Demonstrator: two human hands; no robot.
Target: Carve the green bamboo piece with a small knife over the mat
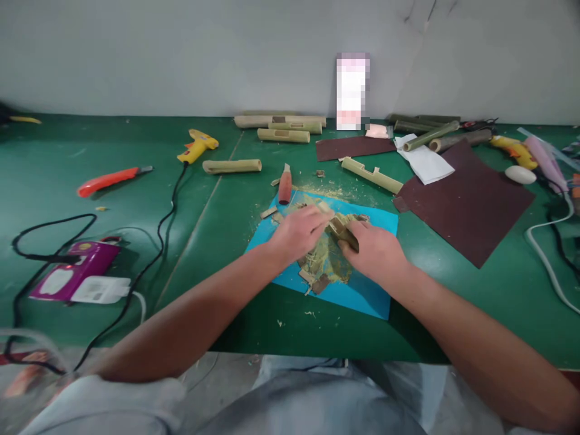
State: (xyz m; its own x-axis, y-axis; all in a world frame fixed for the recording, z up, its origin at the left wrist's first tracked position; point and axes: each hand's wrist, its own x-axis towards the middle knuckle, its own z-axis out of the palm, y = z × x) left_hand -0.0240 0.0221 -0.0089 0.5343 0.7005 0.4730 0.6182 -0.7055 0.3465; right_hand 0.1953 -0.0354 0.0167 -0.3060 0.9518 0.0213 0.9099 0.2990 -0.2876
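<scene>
A short bamboo tube (343,232) with an opening cut in its side is held at a slant over a blue sheet (380,302). My right hand (376,249) is closed round its near right end. My left hand (299,234) is closed at the far left end, where a pale bit of bamboo shows by the fingertips; the fingers partly hide it. Sawdust and bamboo chips (321,284) lie on the sheet beneath both hands. Just beyond my left hand, a chisel-like blade with a red wooden handle (285,186) lies on the green table (212,229).
Cut bamboo tubes (284,136) lie at the back, and another notched tube (371,175) at right. Brown sandpaper (471,205) and white paper (428,160) lie right. At left are a yellow glue gun (198,147), red utility knife (111,181) and purple power strip (77,269) with cables.
</scene>
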